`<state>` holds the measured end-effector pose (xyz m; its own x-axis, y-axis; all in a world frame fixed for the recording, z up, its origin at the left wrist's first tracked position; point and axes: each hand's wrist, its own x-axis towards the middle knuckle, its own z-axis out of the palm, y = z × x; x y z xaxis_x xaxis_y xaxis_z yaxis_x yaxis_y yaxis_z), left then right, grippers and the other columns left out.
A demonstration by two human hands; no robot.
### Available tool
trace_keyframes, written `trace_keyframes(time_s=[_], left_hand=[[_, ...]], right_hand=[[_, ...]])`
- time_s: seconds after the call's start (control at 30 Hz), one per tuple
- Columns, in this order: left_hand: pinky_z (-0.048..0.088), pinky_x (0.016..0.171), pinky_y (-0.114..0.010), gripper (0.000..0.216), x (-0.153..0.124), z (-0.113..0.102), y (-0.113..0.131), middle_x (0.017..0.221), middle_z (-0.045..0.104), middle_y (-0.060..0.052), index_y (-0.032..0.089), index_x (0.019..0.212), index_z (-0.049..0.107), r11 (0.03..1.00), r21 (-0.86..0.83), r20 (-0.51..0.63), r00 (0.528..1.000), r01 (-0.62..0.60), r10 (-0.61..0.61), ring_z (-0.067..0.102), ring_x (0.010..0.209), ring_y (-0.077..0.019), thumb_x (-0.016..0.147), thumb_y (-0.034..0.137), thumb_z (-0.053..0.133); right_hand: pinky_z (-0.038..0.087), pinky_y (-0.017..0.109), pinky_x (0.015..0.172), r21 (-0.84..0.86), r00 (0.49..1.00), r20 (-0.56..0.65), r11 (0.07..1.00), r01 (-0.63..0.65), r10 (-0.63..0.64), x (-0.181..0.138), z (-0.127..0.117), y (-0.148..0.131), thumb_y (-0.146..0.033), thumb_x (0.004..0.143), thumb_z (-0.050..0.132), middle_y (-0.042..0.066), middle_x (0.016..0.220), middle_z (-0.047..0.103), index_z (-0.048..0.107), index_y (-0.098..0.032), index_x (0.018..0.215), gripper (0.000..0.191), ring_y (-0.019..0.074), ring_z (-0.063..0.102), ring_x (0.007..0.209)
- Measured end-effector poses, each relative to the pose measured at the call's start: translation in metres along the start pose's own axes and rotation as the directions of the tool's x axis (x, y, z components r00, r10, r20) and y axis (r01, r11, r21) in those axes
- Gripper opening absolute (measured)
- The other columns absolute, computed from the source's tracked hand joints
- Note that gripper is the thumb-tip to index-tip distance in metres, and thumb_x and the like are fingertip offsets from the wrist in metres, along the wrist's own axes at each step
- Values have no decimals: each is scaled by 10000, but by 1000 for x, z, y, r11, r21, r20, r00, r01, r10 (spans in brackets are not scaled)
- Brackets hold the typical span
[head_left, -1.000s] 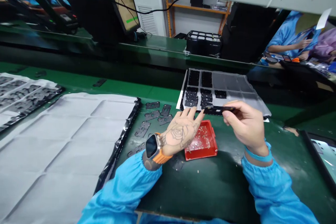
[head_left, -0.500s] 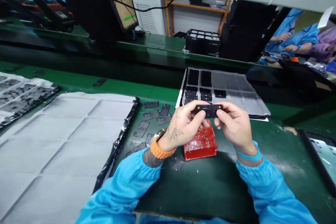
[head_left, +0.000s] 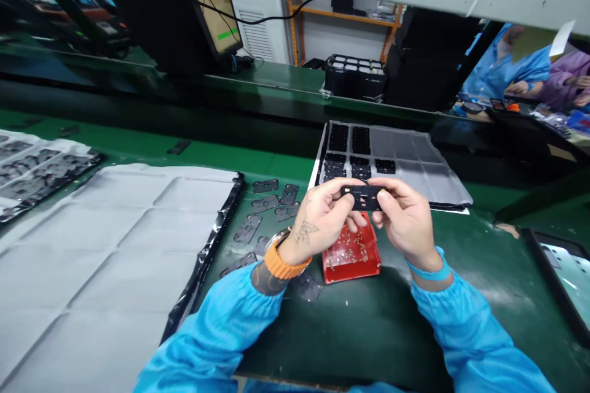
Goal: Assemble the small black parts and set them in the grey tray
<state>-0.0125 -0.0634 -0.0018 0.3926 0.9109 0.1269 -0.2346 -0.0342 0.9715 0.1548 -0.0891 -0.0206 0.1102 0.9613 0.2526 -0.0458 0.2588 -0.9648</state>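
Note:
Both hands hold one small black plastic part (head_left: pixel 364 196) above the red tray (head_left: pixel 353 255) of small bits. My left hand (head_left: pixel 318 221), with an orange watch strap at the wrist, pinches the part's left end. My right hand (head_left: pixel 403 221) pinches its right end. Behind the hands lies a grey compartment tray (head_left: pixel 415 163) with black parts (head_left: pixel 350 147) stacked in its left cells. Flat black plates (head_left: pixel 271 206) lie loose on the green mat left of my hands.
A large white moulded sheet (head_left: pixel 106 245) covers the left of the bench, with a tray of dark parts (head_left: pixel 37 163) beyond it. A monitor (head_left: pixel 219 12) and a black crate (head_left: pixel 354 73) stand behind the conveyor. People in blue coats (head_left: pixel 507 67) work at the far right.
A second ago my left hand lay open over the red tray and only my right hand held the part. My left hand has since closed on the part, held nearer to me.

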Motion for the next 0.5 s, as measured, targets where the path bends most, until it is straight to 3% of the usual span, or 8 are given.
trace_keyframes(time_s=[0.2,0.33,0.5], left_hand=[[576,471,-185,278,0,0,-3,586,694,1,93,1082,671,999,33,-33,999,-27,28,705,498,-139,861,255,627],[575,468,-190,277,0,-1,-7,579,687,-5,89,1049,691,998,55,-53,998,-30,33,704,487,-142,889,304,621],[571,462,-195,280,-2,0,-6,573,683,-8,90,1021,690,999,40,-51,999,-11,13,709,488,-152,902,334,624]], right_hand=[[480,210,485,14,1000,11,1000,-1,1,1,0,1,-223,882,661,-5,727,691,783,-220,1018,182,92,593,521],[423,196,444,-7,999,-28,1000,-22,22,0,2,3,-260,907,659,-39,583,604,786,-211,996,162,83,516,452],[398,203,434,-11,999,-40,1000,-9,9,-2,2,4,-296,922,653,-36,569,588,782,-200,982,172,82,483,436]])
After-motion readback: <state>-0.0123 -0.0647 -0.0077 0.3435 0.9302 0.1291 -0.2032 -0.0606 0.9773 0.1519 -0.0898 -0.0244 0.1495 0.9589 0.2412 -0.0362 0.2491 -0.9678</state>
